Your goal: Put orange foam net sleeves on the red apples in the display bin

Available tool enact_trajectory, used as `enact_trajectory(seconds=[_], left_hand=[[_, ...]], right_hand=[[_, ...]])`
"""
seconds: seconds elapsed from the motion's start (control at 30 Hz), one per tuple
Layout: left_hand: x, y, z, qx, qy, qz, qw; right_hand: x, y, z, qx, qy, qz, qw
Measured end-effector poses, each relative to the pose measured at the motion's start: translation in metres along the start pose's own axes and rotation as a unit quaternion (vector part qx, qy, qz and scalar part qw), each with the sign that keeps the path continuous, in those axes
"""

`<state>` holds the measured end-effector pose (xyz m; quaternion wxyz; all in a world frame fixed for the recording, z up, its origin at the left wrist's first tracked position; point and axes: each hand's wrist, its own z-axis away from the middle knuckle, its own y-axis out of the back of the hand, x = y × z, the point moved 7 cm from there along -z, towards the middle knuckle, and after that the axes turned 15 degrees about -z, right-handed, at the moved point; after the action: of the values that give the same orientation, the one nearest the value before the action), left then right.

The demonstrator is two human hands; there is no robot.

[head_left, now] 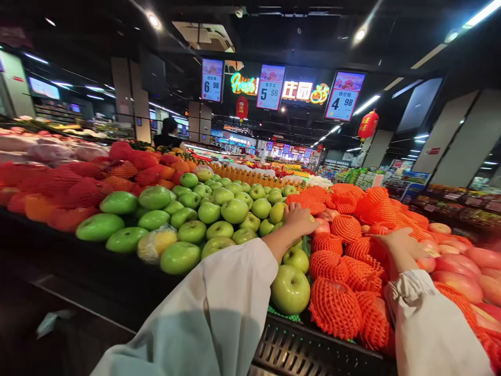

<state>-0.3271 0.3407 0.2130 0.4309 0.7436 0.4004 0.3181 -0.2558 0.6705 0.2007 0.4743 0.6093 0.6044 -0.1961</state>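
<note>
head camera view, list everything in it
green apples: dozens, green, middle of the stand
netted fruit: many, orange foam nets, right of the green apples
bare apples: several, pink-red, far right
net bags: many, red, far left
crate: one, black, front edge under the fruit
price signs: three, blue and pink, hanging overhead
lanterns: two, red, hanging by the signs
person: one, dark top, behind the stand
left hand: one, white sleeve, where green apples meet netted fruit
right hand: one, white sleeve, palm down on netted fruit and bare apples

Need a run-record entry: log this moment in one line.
left hand: where shiny round green apples meet orange foam-net sleeves | right hand: palm down on sleeves beside smooth red apples | grips: unclear
</note>
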Motion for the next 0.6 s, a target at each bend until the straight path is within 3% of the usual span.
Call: enact_trajectory(seconds=[0.07,0.1,0.3,0.4,0.5,0.6], left_hand=[[-0.001,0.0,0.0,0.006,-0.003,0.009,1.0],[-0.001,0.0,0.0,0.007,-0.006,0.01,1.0],[-0.001,0.001,0.003,-0.02,-0.001,-0.052,0.998],[0.001,0.0,0.003,-0.035,-0.003,-0.072,0.997],[0.002,-0.002,0.003,-0.05,-0.013,-0.085,0.995],[0.003,-0.004,0.002,-0.059,-0.023,-0.092,0.994]], right_hand=[[0.009,0.003,0.008,0.001,-0.089,0.048,0.995],[0.008,0.004,0.012,0.0,-0.1,0.059,0.993],[-0.024,0.013,0.03,0.049,0.006,0.079,0.996],[-0.054,0.009,0.036,0.03,0.142,0.065,0.987],[-0.092,-0.02,0.058,-0.086,0.337,0.016,0.938],[-0.11,-0.075,0.099,-0.312,0.449,0.036,0.836]])
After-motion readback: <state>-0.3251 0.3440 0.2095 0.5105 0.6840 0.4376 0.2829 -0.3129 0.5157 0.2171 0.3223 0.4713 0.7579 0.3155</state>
